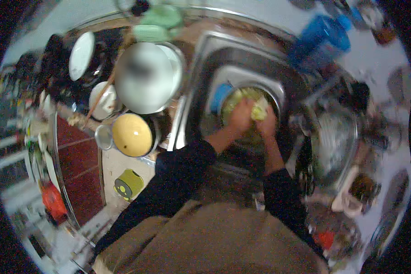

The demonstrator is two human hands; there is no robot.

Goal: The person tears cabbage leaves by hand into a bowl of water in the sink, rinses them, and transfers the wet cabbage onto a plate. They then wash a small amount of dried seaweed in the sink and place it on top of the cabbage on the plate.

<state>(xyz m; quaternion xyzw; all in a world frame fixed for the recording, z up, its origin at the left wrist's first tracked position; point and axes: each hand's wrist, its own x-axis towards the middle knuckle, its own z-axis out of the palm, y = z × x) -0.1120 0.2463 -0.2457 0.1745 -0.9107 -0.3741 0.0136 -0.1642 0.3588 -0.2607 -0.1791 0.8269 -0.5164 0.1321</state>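
Note:
A round metal bowl [254, 85] stands in the sink [195, 89], filled with pale yellow-green leafy pieces [235, 99] that look like cabbage. Both my hands are inside it, close together. My right hand [266, 124] is closed on a pale yellow-green leaf [259, 112] at its fingertips. Right beside that leaf, on its left, is my left hand [240, 117]; its fingers are blurred and partly down among the leaves, so I cannot tell what they grip. A blue object [220, 96] sits against the bowl's left side.
Left of the sink are a large white round dish [144, 93], a yellow bowl [132, 135] and green containers [160, 23]. A green-patterned item [129, 184] lies lower left. At the back right stands a blue plastic jug [323, 41]. A rack-like tray of dishes [335, 139] is on the right.

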